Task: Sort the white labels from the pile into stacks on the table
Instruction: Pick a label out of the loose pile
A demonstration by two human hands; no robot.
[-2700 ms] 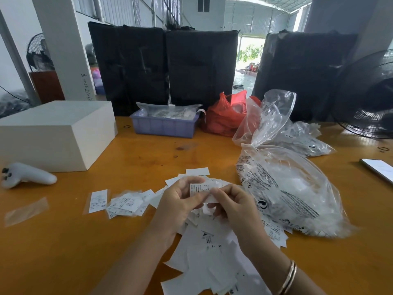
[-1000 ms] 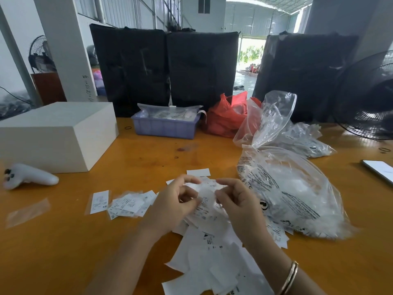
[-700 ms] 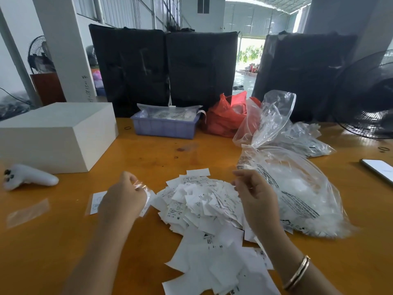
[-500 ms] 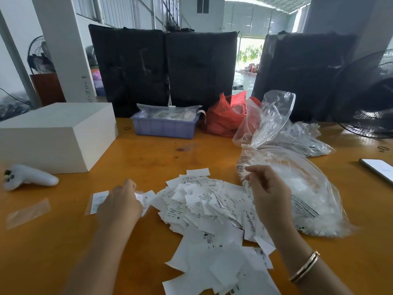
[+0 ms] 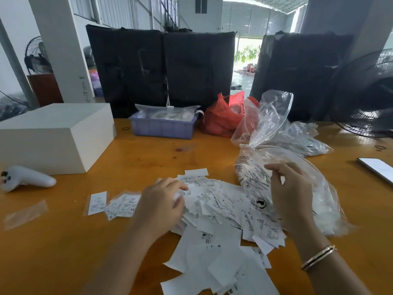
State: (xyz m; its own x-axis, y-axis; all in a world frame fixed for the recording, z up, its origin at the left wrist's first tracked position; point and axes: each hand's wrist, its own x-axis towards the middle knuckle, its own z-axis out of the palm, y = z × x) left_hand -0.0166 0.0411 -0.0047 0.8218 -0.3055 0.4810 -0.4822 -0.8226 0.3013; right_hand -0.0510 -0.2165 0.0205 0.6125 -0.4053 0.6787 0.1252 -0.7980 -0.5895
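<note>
A loose pile of white labels (image 5: 219, 211) spreads across the middle of the orange table (image 5: 148, 158) toward its front edge. Left of it lies a small stack of sorted labels (image 5: 124, 206) and a single label in a clear sleeve (image 5: 96, 203). My left hand (image 5: 161, 206) is at the pile's left edge, slightly blurred, with thumb and fingers curled round a white label (image 5: 177, 196). My right hand (image 5: 292, 194) hovers over the right side of the pile, in front of the clear bag, with its fingers loosely bent and nothing in them.
A big clear plastic bag of labels (image 5: 314, 188) lies right of the pile, with more bags (image 5: 297, 137) and a red bag (image 5: 223, 118) behind. A white box (image 5: 53, 137), a white controller (image 5: 25, 179), a purple bin (image 5: 163, 126), a phone (image 5: 378, 169) and a fan (image 5: 370, 92) surround the work area.
Both hands were together over the pile, then parted. My left hand went out to the small stack at the left and has come back to the pile's edge. My right hand rose toward the clear bag.
</note>
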